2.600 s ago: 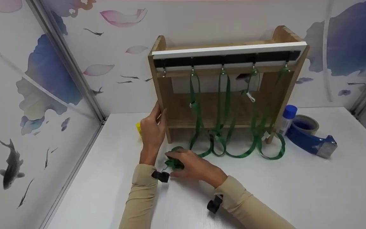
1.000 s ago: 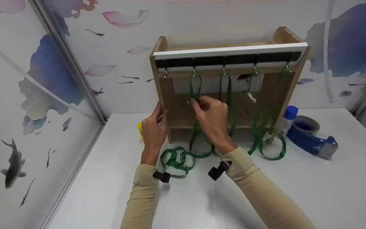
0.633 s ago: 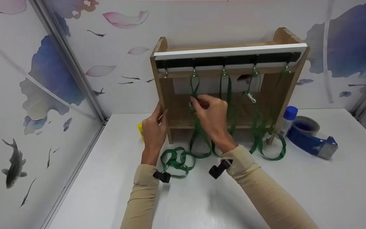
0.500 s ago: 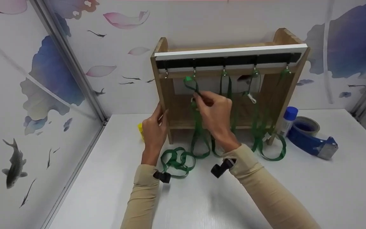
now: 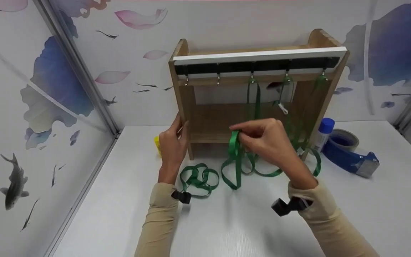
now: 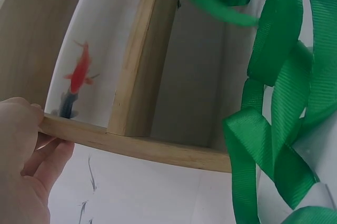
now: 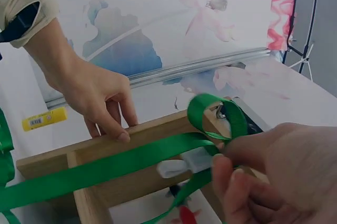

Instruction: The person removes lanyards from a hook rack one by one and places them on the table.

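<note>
My left hand (image 5: 172, 146) grips the left side panel of a small wooden shelf (image 5: 212, 119), thumb and fingers on either side of the board's edge in the left wrist view. Between thumb and fingertips, my right hand (image 5: 271, 142) pinches a green ribbon lanyard (image 5: 234, 146) in front of the shelf. Its loop and a white clip (image 7: 197, 160) show in the right wrist view. Two hooks at the left of the black strip (image 5: 234, 67) are bare; other green lanyards (image 5: 257, 103) hang from the hooks farther right. Another lanyard (image 5: 199, 182) lies loosely coiled on the table.
Right of the shelf stand a blue-capped glue stick (image 5: 323, 134) and a blue tape dispenser (image 5: 348, 159) beside a tape roll. A yellow glue stick (image 7: 45, 119) lies behind my left hand. Printed walls border the white table (image 5: 120, 214).
My right hand first left the coiled lanyard on the table, then took hold of one on the second hook, lifted it off and brought it down and rightward. The left hand stays put.
</note>
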Demonstrator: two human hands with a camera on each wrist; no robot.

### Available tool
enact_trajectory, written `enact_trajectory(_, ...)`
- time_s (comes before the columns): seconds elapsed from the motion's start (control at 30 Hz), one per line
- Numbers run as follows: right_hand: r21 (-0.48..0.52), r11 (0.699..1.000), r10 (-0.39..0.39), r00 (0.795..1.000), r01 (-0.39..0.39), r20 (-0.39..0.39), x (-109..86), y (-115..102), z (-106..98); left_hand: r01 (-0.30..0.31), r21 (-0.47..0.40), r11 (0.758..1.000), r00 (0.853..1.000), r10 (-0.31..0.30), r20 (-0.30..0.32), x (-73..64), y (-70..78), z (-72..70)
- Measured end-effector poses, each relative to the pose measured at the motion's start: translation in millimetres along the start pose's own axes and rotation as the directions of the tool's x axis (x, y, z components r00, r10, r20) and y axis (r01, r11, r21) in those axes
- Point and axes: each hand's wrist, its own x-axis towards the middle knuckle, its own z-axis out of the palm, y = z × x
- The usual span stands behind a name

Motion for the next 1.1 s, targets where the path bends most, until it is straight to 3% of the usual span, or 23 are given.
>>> enact_trajectory(0.07,-0.052,0.997,0.062,0.988,-0.055,0.142,-12.2,7.5,-3.6,0.000,-0.003,1.000,1.000,0.000,0.000,0.4,0.0,-0.2)
enact_trajectory(0.17,-0.095,0.991,0.124,0.941,-0.098,0.315,-25.7,24.6,-2.2,0.003,-0.002,1.000,1.000,-0.003,-0.008,1.1,-0.5,-1.5)
enact_trajectory(0.3,-0.086,0.985,0.172,0.895,-0.150,0.411,-33.0,50.6,12.8,0.016,0.006,1.000,1.000,-0.016,-0.015,2.0,-1.0,-3.9)
enact_trajectory(0.43,-0.072,0.982,0.188,0.897,-0.173,0.400,-35.4,74.6,35.9,0.026,0.003,1.000,1.000,-0.026,-0.009,0.7,-1.5,-3.6)
enact_trajectory(0.6,-0.067,0.976,0.216,0.932,-0.205,0.292,-40.0,94.9,59.1,0.021,-0.012,1.000,1.000,-0.021,0.008,0.2,0.9,-0.6)
enact_trajectory(0.7,-0.060,0.974,0.224,0.942,-0.216,0.248,-41.6,101.7,67.4,0.017,-0.012,1.000,1.000,-0.017,0.008,0.4,1.4,-0.4)
enact_trajectory(0.93,-0.078,0.978,0.206,0.941,-0.192,0.267,-42.4,101.5,63.3,-0.024,-0.022,0.999,1.000,0.023,-0.013,0.2,-0.8,0.3)
enact_trajectory(1.1,-0.194,0.951,0.278,0.942,-0.242,0.187,-41.6,90.9,51.1,-0.028,-0.027,0.999,1.000,0.028,-0.011,0.6,-1.2,0.5)
